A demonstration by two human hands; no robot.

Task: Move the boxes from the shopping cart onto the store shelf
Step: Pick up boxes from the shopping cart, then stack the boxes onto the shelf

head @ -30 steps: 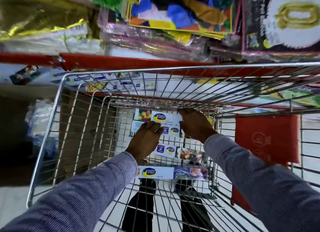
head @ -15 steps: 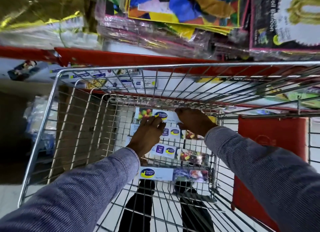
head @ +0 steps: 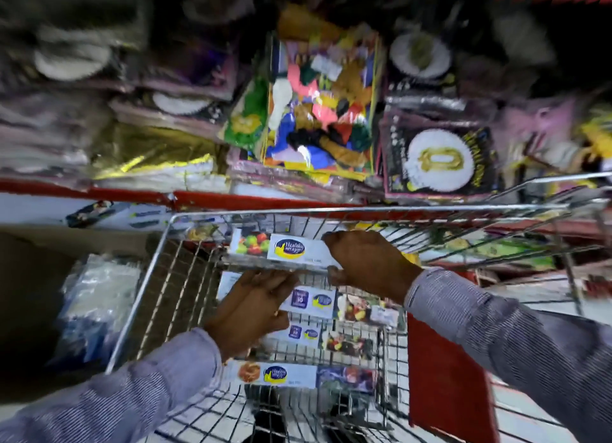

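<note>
A long white box (head: 278, 249) with a fruit picture and a blue-yellow logo is raised near the far rim of the wire shopping cart (head: 331, 209). My right hand (head: 367, 260) grips its right end. My left hand (head: 255, 307) is under its near edge, fingers against it. Several more of the same boxes (head: 311, 302) lie stacked lower in the cart, one (head: 281, 374) nearest me. The store shelf (head: 205, 197) with a red edge runs just beyond the cart.
The shelf above the red edge is packed with balloon packs (head: 318, 111) and foil party packs (head: 437, 157). White boxes (head: 109, 210) lie on a lower shelf at left. A red panel (head: 443, 373) hangs on the cart's right side. Plastic-wrapped goods (head: 96, 297) sit left of the cart.
Both hands have lifted the top box up from the stack toward the cart's far rim. The camera has tilted upward, showing more of the shelf.
</note>
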